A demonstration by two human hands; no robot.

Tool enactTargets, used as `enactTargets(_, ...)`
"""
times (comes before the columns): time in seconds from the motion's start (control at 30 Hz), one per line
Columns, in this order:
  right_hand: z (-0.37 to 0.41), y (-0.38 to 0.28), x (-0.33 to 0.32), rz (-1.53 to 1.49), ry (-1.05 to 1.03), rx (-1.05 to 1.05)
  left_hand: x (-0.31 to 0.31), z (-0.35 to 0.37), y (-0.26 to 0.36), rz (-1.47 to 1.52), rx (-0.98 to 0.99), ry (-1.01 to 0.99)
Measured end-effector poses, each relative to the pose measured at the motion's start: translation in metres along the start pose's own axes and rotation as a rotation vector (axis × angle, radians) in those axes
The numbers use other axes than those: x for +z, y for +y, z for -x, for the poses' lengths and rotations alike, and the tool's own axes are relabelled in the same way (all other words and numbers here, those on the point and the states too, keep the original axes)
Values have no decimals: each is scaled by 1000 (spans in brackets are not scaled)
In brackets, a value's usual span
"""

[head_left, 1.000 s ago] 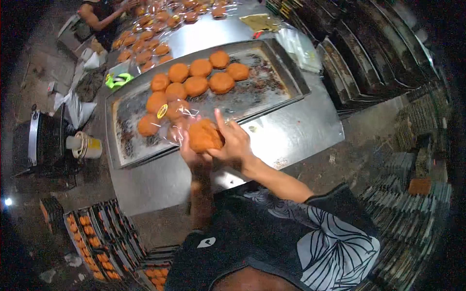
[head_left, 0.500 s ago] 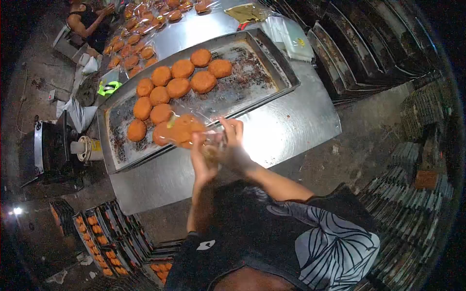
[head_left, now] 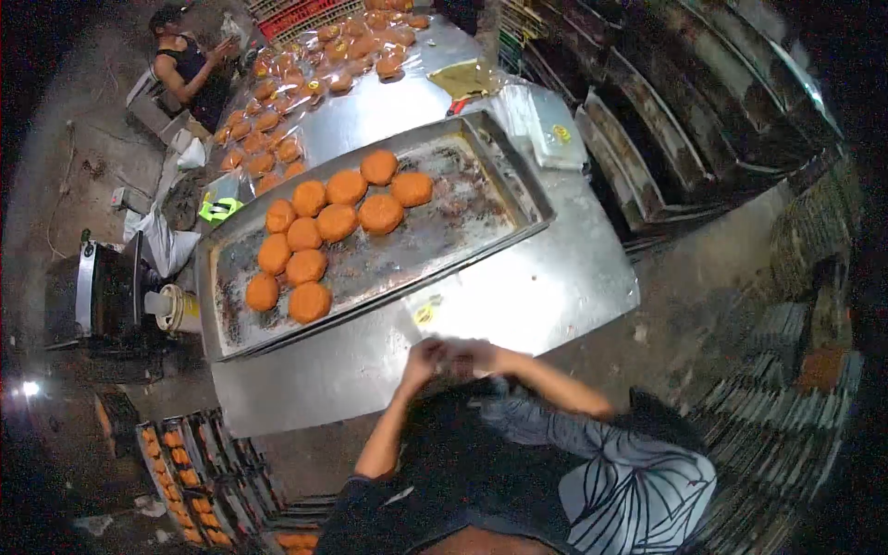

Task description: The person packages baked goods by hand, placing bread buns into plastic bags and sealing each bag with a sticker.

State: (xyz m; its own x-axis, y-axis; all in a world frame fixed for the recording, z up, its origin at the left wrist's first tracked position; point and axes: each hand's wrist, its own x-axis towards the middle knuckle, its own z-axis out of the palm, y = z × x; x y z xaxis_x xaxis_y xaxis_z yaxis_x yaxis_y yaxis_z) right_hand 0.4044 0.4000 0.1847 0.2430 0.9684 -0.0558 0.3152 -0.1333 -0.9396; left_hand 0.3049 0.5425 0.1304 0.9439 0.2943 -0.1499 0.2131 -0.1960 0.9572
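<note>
Low before my chest, my left hand (head_left: 424, 363) and my right hand (head_left: 472, 359) are close together, fingers closed on a clear plastic bag (head_left: 425, 313) with a yellow printed mark. The bag extends forward over the metal table's front part. Motion blur and glare hide its outline, and no bun shows inside it. Beyond my hands lies a metal baking tray (head_left: 435, 264) with several round orange-brown buns (head_left: 337, 223) grouped on its left and middle; its right part is bare and stained.
Packed buns (head_left: 342, 60) cover the table's far left. A stack of plastic bags (head_left: 560, 134) and a brown cloth (head_left: 460, 80) lie behind the tray. Another person (head_left: 190, 69) sits at far left. Stacked trays (head_left: 675, 139) stand at right, filled racks (head_left: 180, 472) at lower left.
Both hands have drawn back from the tray toward my body. The buns seen in the bag between them are no longer visible there. The view has tilted up slightly.
</note>
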Motion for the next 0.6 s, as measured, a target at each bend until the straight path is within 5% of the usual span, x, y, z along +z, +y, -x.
enactTargets(0.07, 15, 61, 35, 42, 47, 5, 1, -9, -2, 21, -44, -6)
enactTargets(0.2, 17, 62, 21, -88, 251, 42, 14, -12, 35, 41, -224, -158)
enactTargets(0.23, 26, 35, 14, -260, 331, 307, 26, -13, -13, 510, -294, -40)
enactTargets(0.27, 30, 20, 9, -418, 406, 578, 25, -8, 9, 527, -299, -14)
enactTargets(0.3, 37, 41, 25, -485, 644, 337, 26, -4, 32, 372, -208, -66)
enactTargets(0.33, 38, 38, 27, -473, 619, 343, 24, -3, 49, 213, -120, -119)
enactTargets(0.4, 35, 27, 32, 150, 665, 441, 22, -12, 39, 303, -112, -252)
enactTargets(0.43, 31, 17, 34, -263, 677, 414, 16, -15, 50, 290, -133, -229)
enactTargets(0.47, 27, 10, 35, -252, 677, 416, 12, -16, 56, 277, -155, -211)
enactTargets(0.5, 21, 3, 34, -299, 670, 384, 20, -24, 19, 24, 146, 2)
enactTargets(0.53, 14, -5, 31, -343, 661, 351, 21, -26, 7, 209, 211, 128)
enactTargets(0.6, -6, -34, 16, -560, 747, 450, -1, -23, 58, 12, 158, 114)
